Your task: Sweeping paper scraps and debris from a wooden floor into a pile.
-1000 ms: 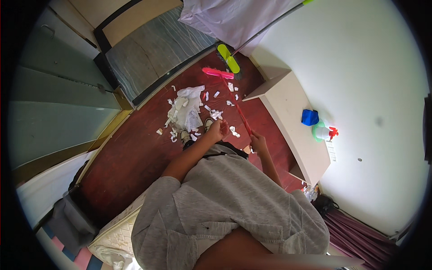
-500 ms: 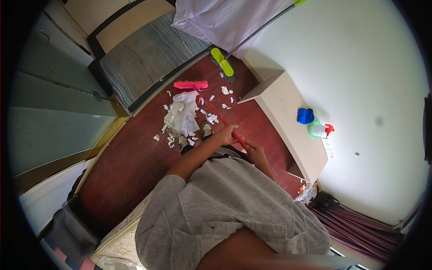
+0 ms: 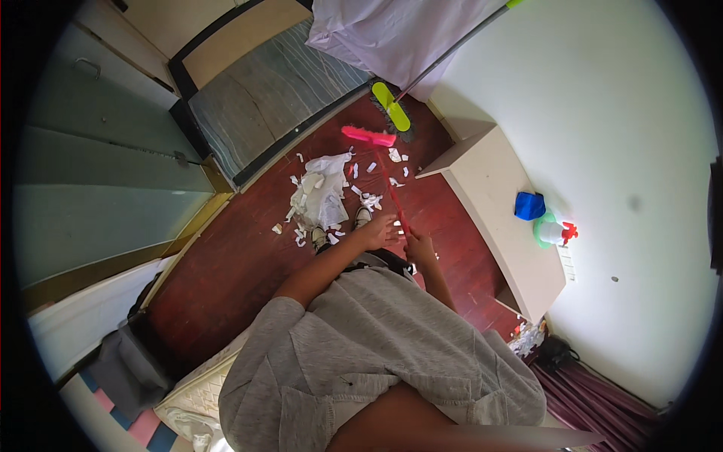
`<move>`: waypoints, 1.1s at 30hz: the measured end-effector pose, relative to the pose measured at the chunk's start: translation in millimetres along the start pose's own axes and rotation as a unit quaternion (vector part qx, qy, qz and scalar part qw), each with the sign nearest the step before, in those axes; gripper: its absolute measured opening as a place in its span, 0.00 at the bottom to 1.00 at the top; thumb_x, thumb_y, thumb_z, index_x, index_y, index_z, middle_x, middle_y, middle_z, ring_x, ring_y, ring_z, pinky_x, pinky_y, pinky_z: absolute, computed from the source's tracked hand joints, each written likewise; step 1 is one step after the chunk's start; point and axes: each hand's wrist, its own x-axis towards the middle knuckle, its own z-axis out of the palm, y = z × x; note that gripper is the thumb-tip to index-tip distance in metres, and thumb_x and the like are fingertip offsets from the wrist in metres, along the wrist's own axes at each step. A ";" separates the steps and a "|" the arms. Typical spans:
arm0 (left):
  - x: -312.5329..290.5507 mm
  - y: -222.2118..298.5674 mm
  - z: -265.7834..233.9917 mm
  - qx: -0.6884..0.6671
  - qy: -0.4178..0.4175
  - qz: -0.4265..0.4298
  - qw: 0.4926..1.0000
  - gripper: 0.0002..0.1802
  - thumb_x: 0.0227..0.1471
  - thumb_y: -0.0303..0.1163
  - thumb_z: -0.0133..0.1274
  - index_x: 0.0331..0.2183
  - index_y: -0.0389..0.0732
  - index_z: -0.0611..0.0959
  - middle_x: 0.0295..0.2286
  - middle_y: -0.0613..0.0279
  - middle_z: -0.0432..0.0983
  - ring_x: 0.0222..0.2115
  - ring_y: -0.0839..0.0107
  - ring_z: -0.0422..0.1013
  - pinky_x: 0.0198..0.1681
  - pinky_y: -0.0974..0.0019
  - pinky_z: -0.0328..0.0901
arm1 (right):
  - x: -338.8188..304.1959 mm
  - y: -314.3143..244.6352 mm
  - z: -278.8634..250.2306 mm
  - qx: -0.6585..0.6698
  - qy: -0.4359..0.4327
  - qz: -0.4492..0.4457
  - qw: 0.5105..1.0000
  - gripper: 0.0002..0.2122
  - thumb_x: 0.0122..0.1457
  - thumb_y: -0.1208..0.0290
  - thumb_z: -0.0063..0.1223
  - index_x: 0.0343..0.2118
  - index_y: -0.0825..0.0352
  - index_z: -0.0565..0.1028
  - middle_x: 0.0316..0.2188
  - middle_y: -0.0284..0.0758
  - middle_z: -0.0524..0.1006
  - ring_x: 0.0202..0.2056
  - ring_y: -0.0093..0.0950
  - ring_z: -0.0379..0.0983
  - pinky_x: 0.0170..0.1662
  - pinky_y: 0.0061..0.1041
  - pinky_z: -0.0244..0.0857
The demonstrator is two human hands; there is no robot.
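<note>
A broom with a pink head (image 3: 368, 136) and a thin red handle (image 3: 397, 197) slants away from me over the floor. My right hand (image 3: 420, 247) is closed round the upper part of the handle. Just left of the handle is my left hand (image 3: 379, 232), its fingers stretched and apart, not wrapped round it. Beyond my shoes (image 3: 319, 239), a crumpled white plastic sheet (image 3: 329, 192) lies among scattered paper scraps (image 3: 370, 201). The broom head is past these scraps, with its bristle side turned away.
A flat mop with a lime-green head (image 3: 391, 107) leans at the far wall. To the right stands a pale cabinet (image 3: 482, 177) bearing a blue cloth-like item (image 3: 529, 206) and a spray bottle (image 3: 555, 231). Glass doors (image 3: 113, 218) are on the left; a mattress (image 3: 199, 380) is behind me.
The broom has swung to the right, its head tilting and its handle now steeper. My left hand has loosened from the handle and opened. The whole view has shifted slightly.
</note>
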 end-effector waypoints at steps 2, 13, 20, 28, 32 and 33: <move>9.2 -4.9 -5.9 -0.026 -0.047 -0.039 0.998 0.18 0.50 0.43 0.42 0.40 0.43 0.67 0.38 0.63 0.66 0.40 0.64 0.66 0.44 0.60 0.61 | -28.6 -6.0 -7.7 0.011 -0.028 0.003 1.000 0.17 0.54 0.68 0.42 0.48 0.62 0.65 0.11 0.25 0.61 0.10 0.14 0.54 0.11 0.15 0.46; 10.1 10.2 40.1 -0.053 -0.059 0.059 0.995 0.14 0.50 0.39 0.42 0.39 0.45 0.67 0.39 0.64 0.65 0.42 0.65 0.63 0.48 0.59 0.57 | 11.1 -14.0 -37.0 -0.172 0.067 -0.154 0.971 0.15 0.53 0.69 0.39 0.44 0.67 0.69 0.17 0.29 0.69 0.17 0.17 0.63 0.21 0.17 0.57; 34.7 10.1 50.5 -0.093 0.004 0.089 0.992 0.15 0.50 0.40 0.41 0.40 0.46 0.65 0.40 0.64 0.65 0.41 0.68 0.63 0.49 0.59 0.55 | 69.3 -30.3 -34.3 -0.017 0.037 -0.085 0.996 0.15 0.53 0.69 0.39 0.45 0.64 0.68 0.13 0.29 0.65 0.11 0.18 0.59 0.13 0.18 0.51; 39.4 0.7 25.5 -0.057 0.058 0.039 0.996 0.09 0.49 0.39 0.41 0.33 0.48 0.69 0.35 0.64 0.67 0.39 0.68 0.64 0.46 0.58 0.58 | 36.2 -29.1 -33.0 0.027 -0.061 0.004 0.998 0.17 0.55 0.69 0.38 0.48 0.64 0.64 0.13 0.27 0.62 0.10 0.15 0.53 0.11 0.14 0.45; 44.3 2.2 25.3 -0.062 0.066 0.046 0.995 0.08 0.48 0.38 0.42 0.32 0.46 0.69 0.34 0.63 0.69 0.39 0.67 0.64 0.46 0.58 0.57 | 3.1 -39.8 -48.4 0.122 -0.137 0.041 0.982 0.18 0.55 0.69 0.38 0.50 0.62 0.61 0.13 0.26 0.61 0.10 0.14 0.51 0.11 0.13 0.44; 45.1 1.6 23.4 -0.062 0.065 0.047 0.995 0.08 0.48 0.38 0.42 0.32 0.46 0.69 0.34 0.63 0.69 0.39 0.67 0.64 0.46 0.58 0.57 | -4.9 -40.0 -51.0 0.168 -0.165 0.047 0.971 0.18 0.55 0.69 0.38 0.51 0.62 0.61 0.13 0.26 0.61 0.10 0.14 0.51 0.11 0.13 0.44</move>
